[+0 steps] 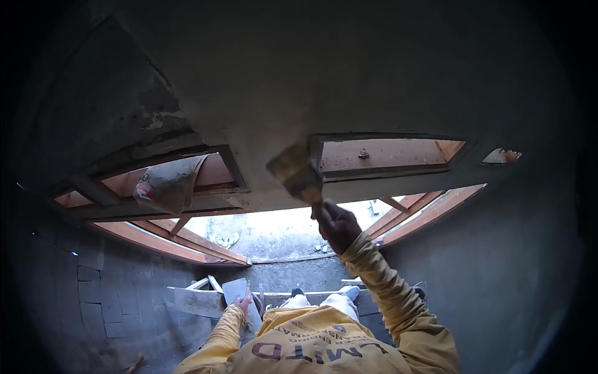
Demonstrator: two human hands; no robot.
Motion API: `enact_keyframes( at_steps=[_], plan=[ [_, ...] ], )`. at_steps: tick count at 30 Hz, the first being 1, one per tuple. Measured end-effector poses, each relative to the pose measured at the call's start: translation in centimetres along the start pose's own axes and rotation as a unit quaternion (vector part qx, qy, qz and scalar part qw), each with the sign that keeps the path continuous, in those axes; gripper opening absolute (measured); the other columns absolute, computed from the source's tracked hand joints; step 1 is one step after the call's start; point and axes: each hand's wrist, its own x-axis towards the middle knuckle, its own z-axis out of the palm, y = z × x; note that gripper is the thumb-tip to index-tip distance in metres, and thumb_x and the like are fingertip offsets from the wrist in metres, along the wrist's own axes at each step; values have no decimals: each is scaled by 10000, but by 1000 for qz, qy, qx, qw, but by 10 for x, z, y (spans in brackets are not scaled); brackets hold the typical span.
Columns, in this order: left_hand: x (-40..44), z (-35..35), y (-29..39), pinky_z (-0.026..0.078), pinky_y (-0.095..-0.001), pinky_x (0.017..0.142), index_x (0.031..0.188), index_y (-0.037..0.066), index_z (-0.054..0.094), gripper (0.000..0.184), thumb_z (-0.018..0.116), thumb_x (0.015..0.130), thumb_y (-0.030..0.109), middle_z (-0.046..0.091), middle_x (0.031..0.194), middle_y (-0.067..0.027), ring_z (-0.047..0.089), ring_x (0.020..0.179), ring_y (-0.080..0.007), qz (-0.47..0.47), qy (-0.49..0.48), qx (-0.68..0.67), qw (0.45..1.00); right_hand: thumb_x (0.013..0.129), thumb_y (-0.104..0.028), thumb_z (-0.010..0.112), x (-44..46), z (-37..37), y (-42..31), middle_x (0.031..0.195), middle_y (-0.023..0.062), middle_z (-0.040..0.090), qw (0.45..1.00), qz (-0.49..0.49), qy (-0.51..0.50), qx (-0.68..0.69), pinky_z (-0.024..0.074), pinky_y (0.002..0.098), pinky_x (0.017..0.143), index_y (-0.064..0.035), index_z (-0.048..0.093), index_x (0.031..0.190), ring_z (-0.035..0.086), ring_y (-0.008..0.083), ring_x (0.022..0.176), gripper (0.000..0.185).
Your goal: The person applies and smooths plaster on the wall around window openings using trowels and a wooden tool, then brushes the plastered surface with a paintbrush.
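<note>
My right hand point(338, 225) is raised in front of me, its fingers wrapped round the handle of a wide paintbrush point(293, 168). The brush's broad head, smeared by motion, lies over the grey plastered wall point(261, 131) between two framed openings; whether its bristles touch the wall I cannot tell. Low down at my left side, my left hand point(243, 303) is closed on a flat pale metal plate that looks like a plastering trowel point(235, 289). The hand covers part of the trowel's grip.
Wood-framed openings point(386, 153) pierce the wall left and right. A dirty sack point(169, 182) hangs in the left one. Below are an open doorway with wooden frames point(180, 243), and boards point(193, 300) by my feet. Grey block walling point(112, 305) stands at left.
</note>
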Motion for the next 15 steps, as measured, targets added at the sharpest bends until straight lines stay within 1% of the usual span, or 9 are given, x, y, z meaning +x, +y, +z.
enact_keyframes(
  at_steps=[1, 2, 3, 5, 7, 9, 10, 11, 15],
  plan=[
    [-2, 2, -5, 492, -368, 604, 998, 89, 705, 500, 555, 849, 542, 620, 744, -105, 590, 636, -205, 8, 4, -10, 1000, 972, -292, 499, -10, 5, 26, 702, 125, 597, 995, 70, -52, -51, 491, 414, 572, -50, 599, 939, 634, 303, 666, 264],
    [-4, 3, -7, 492, -368, 604, 998, 89, 705, 500, 555, 849, 542, 620, 744, -105, 590, 636, -205, 7, 3, -9, 1000, 967, -261, 492, -19, 11, 74, 751, 133, 596, 921, -180, -61, -340, 521, 439, 574, -51, 588, 952, 645, 320, 678, 232],
    [-1, 3, -9, 492, -366, 605, 1004, 88, 705, 497, 559, 849, 537, 619, 742, -106, 588, 635, -204, -9, 1, 11, 1000, 965, -247, 476, -28, 11, 75, 795, 150, 583, 893, -144, -104, -413, 535, 464, 576, -63, 580, 964, 640, 346, 663, 211],
    [5, 3, -10, 492, -364, 606, 1011, 88, 705, 493, 563, 849, 531, 618, 740, -108, 586, 634, -204, -23, -2, 31, 999, 919, -181, 544, -36, 3, 78, 774, 104, 600, 880, -182, -87, -430, 515, 390, 495, -53, 566, 983, 623, 285, 580, 145],
    [3, 4, -13, 501, -363, 641, 1042, 94, 705, 488, 573, 842, 519, 633, 759, -109, 600, 661, -209, -33, -14, 30, 999, 925, -195, 549, -24, -9, 31, 712, 108, 603, 918, -66, -43, -389, 519, 398, 497, -60, 577, 904, 621, 302, 553, 139],
    [29, 6, -32, 502, -363, 649, 1053, 99, 704, 488, 577, 838, 517, 637, 764, -108, 602, 664, -210, -20, -3, 54, 998, 932, -358, 532, -6, -32, -34, 545, 168, 590, 953, -67, 46, -291, 509, 478, 553, -78, 589, 812, 638, 378, 579, 310],
    [38, 7, -37, 503, -363, 657, 1064, 103, 703, 488, 581, 833, 516, 642, 770, -108, 603, 667, -212, -2, 9, 76, 997, 942, -284, 537, 2, -41, -34, 605, 143, 601, 928, -168, 49, -328, 510, 430, 513, -88, 600, 875, 623, 334, 541, 217],
    [31, 4, -26, 503, -363, 657, 1064, 103, 703, 488, 581, 833, 516, 642, 770, -108, 603, 667, -212, -3, 9, 77, 997, 909, -158, 567, 5, -52, -55, 753, 123, 588, 807, -368, 105, -450, 504, 368, 477, -76, 598, 978, 605, 271, 544, 112],
    [13, 1, 2, 508, -387, 751, 1144, 97, 682, 525, 557, 854, 516, 666, 893, -151, 629, 790, -236, -57, -14, 13, 998, 814, -54, 615, 13, -57, -67, 876, 115, 548, 843, -337, 75, -413, 527, 324, 508, -41, 566, 1138, 613, 245, 626, 328]
  ],
)
